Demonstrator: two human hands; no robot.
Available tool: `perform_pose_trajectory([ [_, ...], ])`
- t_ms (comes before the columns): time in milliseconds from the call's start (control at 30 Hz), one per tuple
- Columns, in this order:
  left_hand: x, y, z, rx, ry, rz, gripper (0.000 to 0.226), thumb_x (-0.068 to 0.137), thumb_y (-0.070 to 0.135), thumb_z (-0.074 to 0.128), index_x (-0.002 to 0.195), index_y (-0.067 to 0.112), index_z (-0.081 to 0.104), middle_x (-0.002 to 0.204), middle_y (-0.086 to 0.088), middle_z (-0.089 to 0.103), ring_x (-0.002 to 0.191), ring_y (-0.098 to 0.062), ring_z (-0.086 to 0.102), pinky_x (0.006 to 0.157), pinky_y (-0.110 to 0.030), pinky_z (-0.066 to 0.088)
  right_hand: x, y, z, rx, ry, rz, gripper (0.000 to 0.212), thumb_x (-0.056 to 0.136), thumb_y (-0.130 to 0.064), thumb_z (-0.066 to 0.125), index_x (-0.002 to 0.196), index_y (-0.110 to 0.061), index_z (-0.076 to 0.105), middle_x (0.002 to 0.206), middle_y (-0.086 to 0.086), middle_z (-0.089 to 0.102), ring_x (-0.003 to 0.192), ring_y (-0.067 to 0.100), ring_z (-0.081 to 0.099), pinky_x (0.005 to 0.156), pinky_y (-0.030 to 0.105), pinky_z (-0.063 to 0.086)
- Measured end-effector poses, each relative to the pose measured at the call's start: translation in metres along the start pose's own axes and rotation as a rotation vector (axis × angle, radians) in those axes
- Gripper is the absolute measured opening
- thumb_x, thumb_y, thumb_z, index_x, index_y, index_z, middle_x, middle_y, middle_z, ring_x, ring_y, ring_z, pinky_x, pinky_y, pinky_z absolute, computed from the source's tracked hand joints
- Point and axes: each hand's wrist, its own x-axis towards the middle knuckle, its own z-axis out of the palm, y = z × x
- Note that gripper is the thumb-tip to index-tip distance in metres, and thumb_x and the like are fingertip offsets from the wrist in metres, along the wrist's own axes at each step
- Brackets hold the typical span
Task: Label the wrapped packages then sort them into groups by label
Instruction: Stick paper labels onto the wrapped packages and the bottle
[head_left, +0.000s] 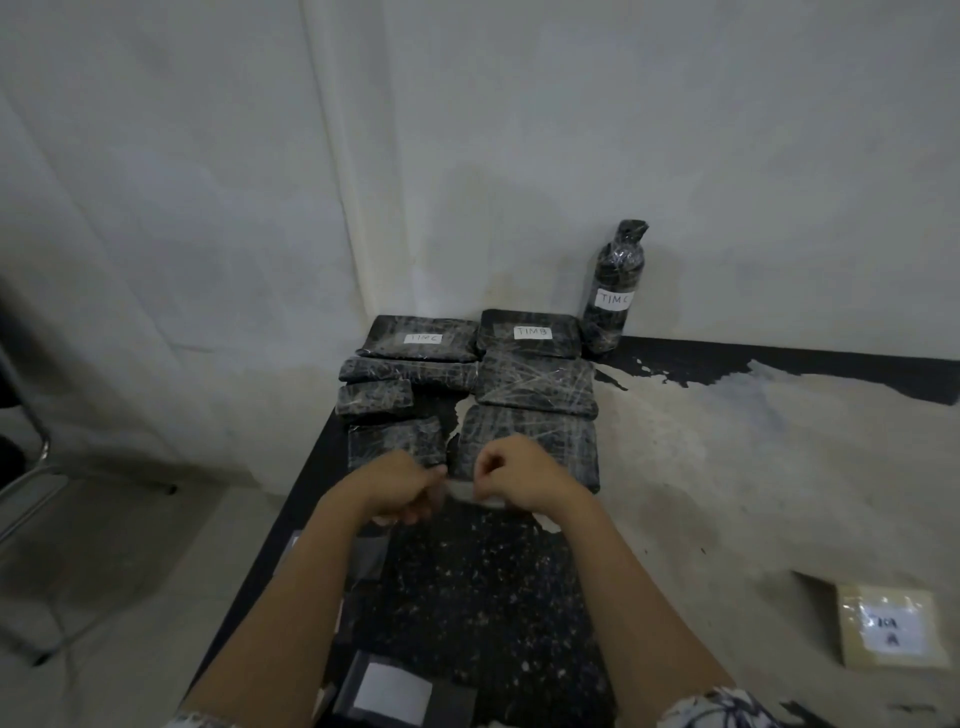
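black packages in shiny clear film lie in 2 columns on a worn black table (467, 597), just beyond a person's 2 hands. the left hand (400, 488) and the right hand (519, 478) are close together with fingers curled. each seems to pinch 1 end of a pale strip (467, 492) stretched between them. the strip is blurred, so i cannot tell whether it is a label or tape.

just beyond the right hand lies a large unlabelled package (530, 441). just beyond the left hand lies a smaller unlabelled package (397, 441). of the 7 flat packages, 5 show no label. the 2 farthest from the hands carry white labels: the tim c package (423, 338) on the left and the tim b package (530, 332) on the right. right of those stands a wrapped bottle (615, 291), upright by the wall and also marked tim c. nearer the person than the hands, a blank white label (395, 686) lies on a dark sheet. far off to the right of the right hand sits a tan package (891, 626).

the strip looks thin, light and floppy, and is probably sticky. it is best kept taut by its ends and laid down flat. the film is likely slick, so the flat packages are best gripped by their long edges. the bottle is tall and may tip, so it is best held round its middle.
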Motion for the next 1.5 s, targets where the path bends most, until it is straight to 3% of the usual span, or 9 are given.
perform_pose_trajectory([
  [200,0.001,0.017,-0.001,-0.566,0.061,-0.014,0.033,0.091,0.031,0.054,0.078,0.003,0.065,0.060,-0.006,0.069,0.044,-0.010,0.055,0.041,-0.017,0.038,0.006,0.000,0.003,0.060,0.283,-0.160,0.033,0.074,-0.009,0.072,0.060,-0.033,0.054,0.072,-0.012,0.059,0.076,0.006,0.057,0.072,0.028,0.046],
  [367,0.006,0.016,-0.003,-0.722,0.218,0.101,0.009,0.086,0.008,0.058,0.081,0.005,0.065,0.070,-0.010,0.065,0.054,-0.013,0.063,0.047,-0.021,0.048,0.010,0.008,0.007,0.182,0.334,-0.100,0.024,0.075,-0.018,0.072,0.066,-0.037,0.060,0.109,0.001,0.054,0.115,0.023,0.046,0.100,0.042,0.041],
  [500,0.008,0.015,-0.002,-0.737,0.202,0.180,0.008,0.086,0.012,0.062,0.083,0.010,0.069,0.071,-0.008,0.068,0.056,-0.014,0.066,0.050,-0.022,0.051,0.014,0.012,0.010,0.432,0.440,-0.007,0.020,0.081,-0.029,0.070,0.096,-0.025,0.058,0.108,-0.006,0.055,0.102,0.014,0.056,0.084,0.028,0.051],
  [633,0.012,0.019,0.002,-0.798,0.279,0.173,0.013,0.088,0.010,0.060,0.080,0.008,0.069,0.070,-0.010,0.067,0.058,-0.017,0.063,0.049,-0.023,0.051,0.016,0.012,0.007,0.679,0.487,0.114,0.028,0.081,-0.008,0.071,0.102,-0.019,0.056,0.110,0.005,0.057,0.087,0.015,0.064,0.056,0.014,0.054],
  [867,0.021,0.027,0.012,-0.896,0.499,0.199,0.018,0.090,0.013,0.057,0.075,0.014,0.066,0.079,-0.014,0.067,0.068,-0.026,0.063,0.072,-0.043,0.056,0.016,0.014,0.008,0.527,0.345,0.106,0.034,0.074,-0.008,0.075,0.102,-0.016,0.059,0.099,-0.004,0.059,0.082,0.002,0.055,0.062,0.014,0.045],
  [1033,0.024,0.033,0.011,-0.510,0.539,0.386,0.019,0.092,0.011,0.052,0.091,0.011,0.070,0.090,-0.009,0.069,0.084,-0.025,0.064,0.076,-0.042,0.054,0.020,0.006,0.007,0.238,0.313,0.013,0.054,0.074,-0.022,0.074,0.123,-0.024,0.051,0.110,-0.004,0.051,0.101,0.011,0.051,0.076,0.019,0.044],
  [1167,0.022,0.039,0.011,-0.383,0.470,0.531,0.019,0.094,0.015,0.052,0.101,0.011,0.069,0.094,-0.006,0.070,0.086,-0.018,0.064,0.075,-0.029,0.051,0.021,-0.002,0.001,0.296,0.382,-0.122,0.041,0.085,-0.014,0.066,0.125,-0.017,0.053,0.102,-0.005,0.054,0.091,0.007,0.054,0.076,0.018,0.048],
  [1367,0.026,0.038,0.015,-0.729,0.339,0.387,0.038,0.086,0.040,0.062,0.118,0.023,0.053,0.103,0.004,0.062,0.092,-0.011,0.062,0.074,-0.024,0.050,0.025,0.003,-0.002,0.552,0.490,-0.048,0.028,0.088,-0.005,0.062,0.113,-0.018,0.057,0.104,0.000,0.060,0.096,0.016,0.060,0.071,0.020,0.052],
  [1500,0.028,0.030,0.019,-0.622,0.180,0.443,0.021,0.080,0.011,0.070,0.095,0.026,0.066,0.095,0.002,0.070,0.082,-0.011,0.065,0.068,-0.021,0.053,0.025,0.009,-0.006,0.735,0.486,0.022,0.024,0.085,0.002,0.059,0.093,-0.021,0.058,0.102,0.010,0.065,0.091,0.023,0.064,0.071,0.033,0.055],
])
